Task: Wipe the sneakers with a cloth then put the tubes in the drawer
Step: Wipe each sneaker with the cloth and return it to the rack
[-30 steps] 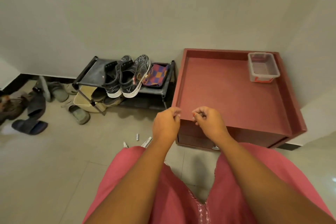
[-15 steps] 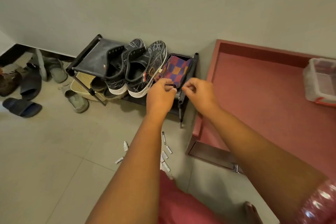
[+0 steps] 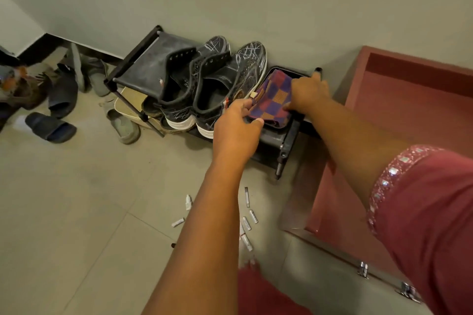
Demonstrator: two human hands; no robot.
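I see the checked cloth (image 3: pixel 271 100) on the black shoe rack (image 3: pixel 151 64), just right of the two sneakers (image 3: pixel 217 84). Slippers (image 3: pixel 51 126) lie left of the rack; small tubes (image 3: pixel 247 222) scatter on the floor before it. My left hand (image 3: pixel 236 130) pinches the cloth's near edge; my right hand (image 3: pixel 308 92) grips its far side, fingers curled.

On the rack (image 3: pixel 143 69) against the wall: two sneakers (image 3: pixel 217 84) side by side, cloth (image 3: pixel 271 100) just right of them, a hand at each side of it. Right of the rack, the cabinet (image 3: pixel 409 115). On the floor (image 3: pixel 76 212) before the rack, scattered tubes (image 3: pixel 247 222); left of it, slippers (image 3: pixel 51 126).
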